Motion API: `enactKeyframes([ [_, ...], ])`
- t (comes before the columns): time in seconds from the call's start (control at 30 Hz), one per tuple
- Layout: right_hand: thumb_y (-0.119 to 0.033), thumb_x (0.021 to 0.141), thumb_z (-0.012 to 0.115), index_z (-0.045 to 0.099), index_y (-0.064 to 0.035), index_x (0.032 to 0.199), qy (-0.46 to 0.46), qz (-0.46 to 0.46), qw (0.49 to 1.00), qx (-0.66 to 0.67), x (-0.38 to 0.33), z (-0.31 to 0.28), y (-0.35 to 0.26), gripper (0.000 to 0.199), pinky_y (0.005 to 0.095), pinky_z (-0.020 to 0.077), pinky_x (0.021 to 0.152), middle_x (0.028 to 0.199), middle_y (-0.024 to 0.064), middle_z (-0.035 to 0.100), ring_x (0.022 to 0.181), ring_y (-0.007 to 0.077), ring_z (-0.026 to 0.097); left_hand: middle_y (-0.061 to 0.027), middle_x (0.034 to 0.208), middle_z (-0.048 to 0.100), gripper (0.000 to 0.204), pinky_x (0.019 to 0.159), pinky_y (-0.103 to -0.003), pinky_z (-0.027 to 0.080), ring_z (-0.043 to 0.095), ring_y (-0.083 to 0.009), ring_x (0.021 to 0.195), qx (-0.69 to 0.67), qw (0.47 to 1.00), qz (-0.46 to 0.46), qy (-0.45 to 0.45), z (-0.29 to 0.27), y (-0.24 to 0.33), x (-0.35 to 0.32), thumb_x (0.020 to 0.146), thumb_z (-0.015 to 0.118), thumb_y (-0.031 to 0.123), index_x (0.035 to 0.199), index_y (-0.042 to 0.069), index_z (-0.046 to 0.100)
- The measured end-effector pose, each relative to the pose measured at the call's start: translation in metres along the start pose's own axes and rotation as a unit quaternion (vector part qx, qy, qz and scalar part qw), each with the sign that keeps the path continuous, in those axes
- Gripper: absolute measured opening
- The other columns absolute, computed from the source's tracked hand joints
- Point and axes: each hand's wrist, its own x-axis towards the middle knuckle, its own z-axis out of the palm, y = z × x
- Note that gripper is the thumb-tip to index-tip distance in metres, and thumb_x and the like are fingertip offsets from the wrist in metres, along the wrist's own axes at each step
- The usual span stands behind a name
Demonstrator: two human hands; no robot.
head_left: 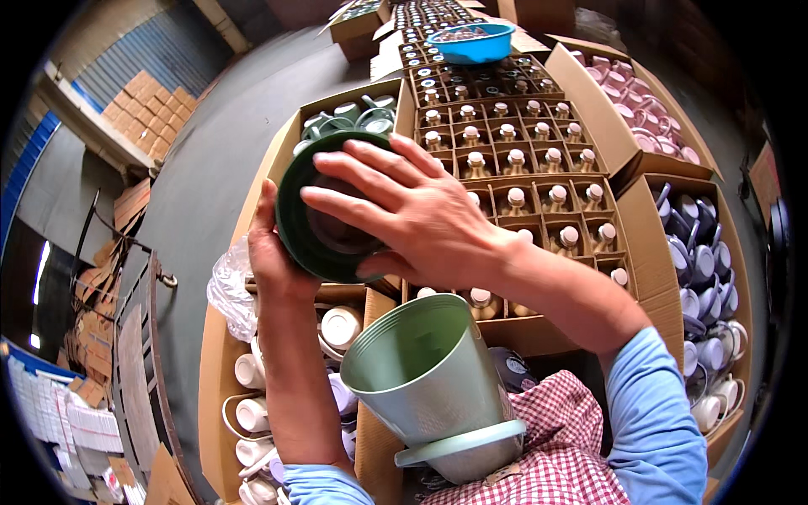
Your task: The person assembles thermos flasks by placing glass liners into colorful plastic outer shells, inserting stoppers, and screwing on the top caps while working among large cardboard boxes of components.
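Observation:
My left hand (276, 257) grips the left side of a dark green round vessel (295, 198), its open side tipped toward me. My right hand (421, 206) lies across its mouth, fingers stretched and apart, slightly smeared by motion. What the vessel holds, if anything, is mostly covered by those fingers, and its depth cannot be told. Below my hands, a pale green plant pot (429, 379) stands tilted at my lap, its inside bare. A pale green saucer-like base (471, 442) is under it, resting against a red checked apron (555, 429).
Ahead, divided cartons (509, 172) hold rows of small capped bottles; a blue basin (471, 44) sits on the far ones. Around stand boxes of green cups (337, 119), white cups (252, 412), pink cups (648, 126) and purple cups (707, 261). Clear plastic (234, 286) hangs at left, beyond it a cart (139, 362).

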Motion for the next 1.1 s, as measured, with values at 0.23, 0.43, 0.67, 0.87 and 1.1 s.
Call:
enactKeyframes([
  [0.23,-0.044,0.072,0.071,0.044,-0.0034,0.126,0.103,0.218,0.961,0.133,-0.001,0.016,0.001,0.073,0.0402,0.051,0.072,0.096,0.0194,0.055,0.078,0.0368,0.06,-0.0094,0.085,0.066,0.038,0.066,-0.033,0.054,0.064,-0.017,0.069,0.456,0.851,0.242,0.094,0.053,-0.038,-0.014,0.088,0.063,0.033,0.102,-0.002,0.06],
  [0.43,-0.033,0.094,0.047,0.054,-0.0034,0.115,0.14,0.316,0.348,0.872,-0.036,0.033,0.025,0.037,0.032,0.0559,0.08,0.109,0.0122,0.062,0.093,0.0191,0.064,-0.0118,0.108,0.061,0.045,0.089,-0.041,0.046,0.06,-0.0289,0.098,0.816,0.253,0.453,-0.253,0.065,-0.045,-0.008,0.079,0.067,0.04,0.108,0.007,0.058],
  [0.67,-0.036,0.089,0.053,0.058,-0.0056,0.111,-0.015,0.503,0.693,0.517,-0.127,0.076,0.034,0.038,0.0327,0.0528,0.069,0.113,0.0124,0.061,0.086,0.0209,0.064,-0.0144,0.092,0.06,0.038,0.077,-0.037,0.051,0.061,-0.028,0.083,0.762,0.478,0.434,-0.052,-0.014,-0.053,-0.007,0.073,0.057,0.017,0.106,-0.001,0.054],
  [0.87,-0.019,0.078,0.062,0.057,-0.0134,0.113,-0.328,0.397,0.846,0.138,-0.215,0.096,-0.007,0.036,0.0406,0.0491,0.08,0.103,0.0142,0.057,0.101,0.032,0.056,-0.0073,0.094,0.062,0.025,0.086,-0.032,0.043,0.057,-0.017,0.086,0.349,0.812,0.295,0.364,-0.107,-0.079,-0.021,0.094,0.043,0.022,0.092,0.003,0.059],
  [1.1,-0.016,0.077,0.064,0.055,-0.0147,0.119,-0.309,0.388,0.866,0.057,-0.185,0.08,0.023,0.043,0.0393,0.0489,0.08,0.105,0.014,0.058,0.099,0.0325,0.057,-0.0105,0.114,0.06,0.037,0.092,-0.036,0.047,0.058,-0.0238,0.104,-0.202,0.94,0.165,0.22,-0.142,-0.144,-0.038,0.096,0.044,0.026,0.123,0.0,0.05],
])
